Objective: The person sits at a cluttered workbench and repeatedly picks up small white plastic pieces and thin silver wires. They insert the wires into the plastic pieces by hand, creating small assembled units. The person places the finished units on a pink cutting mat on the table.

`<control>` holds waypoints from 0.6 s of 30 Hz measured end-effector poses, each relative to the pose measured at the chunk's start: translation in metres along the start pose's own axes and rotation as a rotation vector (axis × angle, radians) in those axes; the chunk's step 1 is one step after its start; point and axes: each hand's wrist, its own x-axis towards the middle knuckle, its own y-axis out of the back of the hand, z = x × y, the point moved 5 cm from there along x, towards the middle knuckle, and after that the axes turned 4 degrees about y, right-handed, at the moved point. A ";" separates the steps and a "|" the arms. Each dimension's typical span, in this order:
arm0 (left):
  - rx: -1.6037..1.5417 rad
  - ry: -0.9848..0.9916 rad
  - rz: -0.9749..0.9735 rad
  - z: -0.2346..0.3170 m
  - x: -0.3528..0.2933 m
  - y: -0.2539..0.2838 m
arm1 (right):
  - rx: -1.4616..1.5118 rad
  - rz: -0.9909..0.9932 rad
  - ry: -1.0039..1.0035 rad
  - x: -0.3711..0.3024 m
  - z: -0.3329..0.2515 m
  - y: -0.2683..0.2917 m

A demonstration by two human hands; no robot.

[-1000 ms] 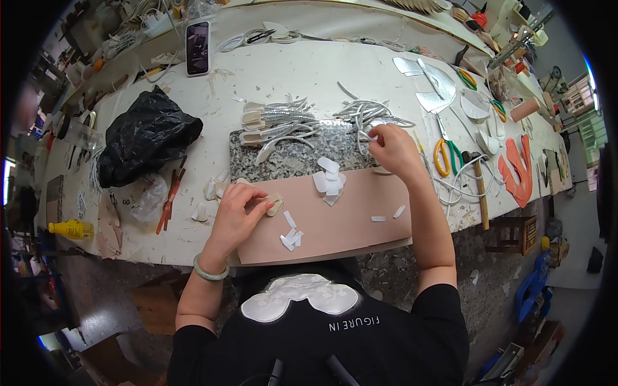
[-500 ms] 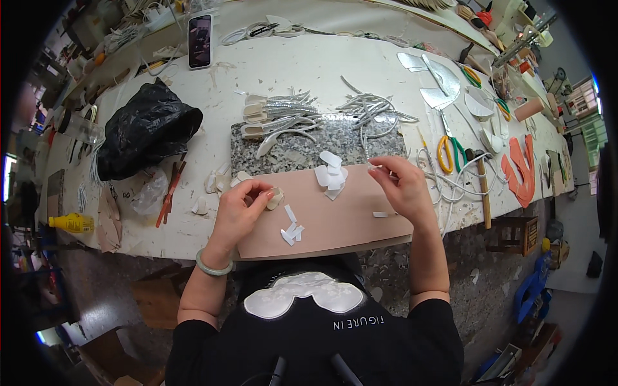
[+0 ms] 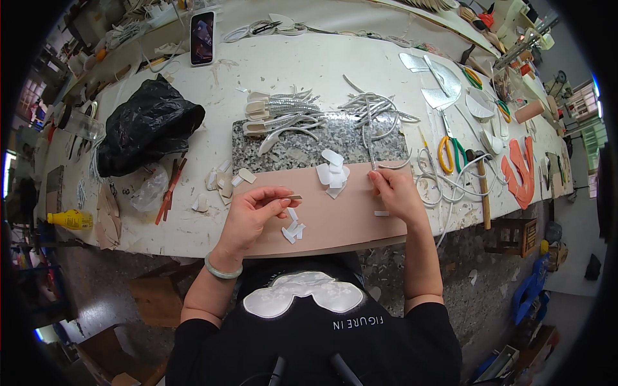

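My left hand point(image 3: 257, 215) pinches a small beige tab point(image 3: 294, 197) above the left half of a tan board point(image 3: 335, 225). My right hand point(image 3: 397, 195) is closed on the end of a silver cord point(image 3: 371, 151), which runs back to a tangled pile of silver cords point(image 3: 373, 109). Between the hands, rounded white pieces point(image 3: 333, 175) lie heaped on the board. Small white strips point(image 3: 293, 230) are scattered close to my left fingers, and a single white strip point(image 3: 381, 213) rests beside my right wrist. Several silver straps with beige tabs point(image 3: 261, 110) lie on a speckled stone slab point(image 3: 290, 154).
Loose beige tabs point(image 3: 222, 180) lie left of the board. Farther left are a black plastic bag point(image 3: 148, 128), red strips point(image 3: 172, 190) and a yellow bottle point(image 3: 71, 220). Scissors point(image 3: 449, 151), a hammer point(image 3: 481, 186) and white cord point(image 3: 444, 186) lie to the right. A phone point(image 3: 203, 38) stands at the back.
My left hand has moved slightly right and turned the beige tab edge-on. My right hand has lowered and shifted a little left, bringing the silver cord's end down over the board.
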 end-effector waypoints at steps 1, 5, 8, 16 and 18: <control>-0.013 -0.004 -0.012 0.000 -0.001 -0.002 | 0.041 -0.041 -0.010 0.000 0.000 0.000; -0.011 -0.004 -0.047 0.000 -0.001 -0.006 | -0.077 -0.008 0.070 -0.010 -0.030 0.015; 0.110 -0.083 -0.056 0.002 -0.005 -0.016 | 0.079 0.008 0.234 -0.023 -0.058 -0.002; -0.185 -0.083 -0.059 0.017 -0.018 -0.029 | 0.625 -0.085 0.332 -0.032 -0.087 -0.056; -0.082 0.084 -0.090 0.016 -0.018 -0.026 | 0.668 -0.085 0.355 -0.034 -0.095 -0.053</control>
